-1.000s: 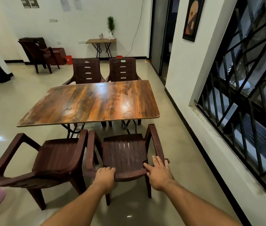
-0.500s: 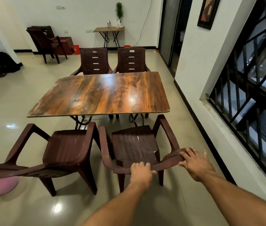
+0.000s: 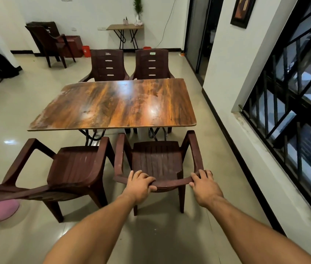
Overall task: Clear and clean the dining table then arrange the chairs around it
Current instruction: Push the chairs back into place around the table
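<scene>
Brown chair [image 3: 156, 159] stands just ahead of both hands, seat facing the counter. The left hand [image 3: 140, 184] curls over the top of its backrest, and the right hand [image 3: 205, 187] grips the same rail at the corner. A second chair [image 3: 74, 168] sits beside it, left of the left hand. Beyond the hands lies the counter [image 3: 116, 105]. A far left chair [image 3: 109, 65] and a far right chair [image 3: 151, 64] stand at its opposite edge.

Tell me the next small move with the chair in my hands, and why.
Probably push the chair straight forward a little. The left hand and right hand both grip the top of its back, so it is ready to slide. Its arms stop about at the near edge of the table, and the seat is not yet under it.
</scene>
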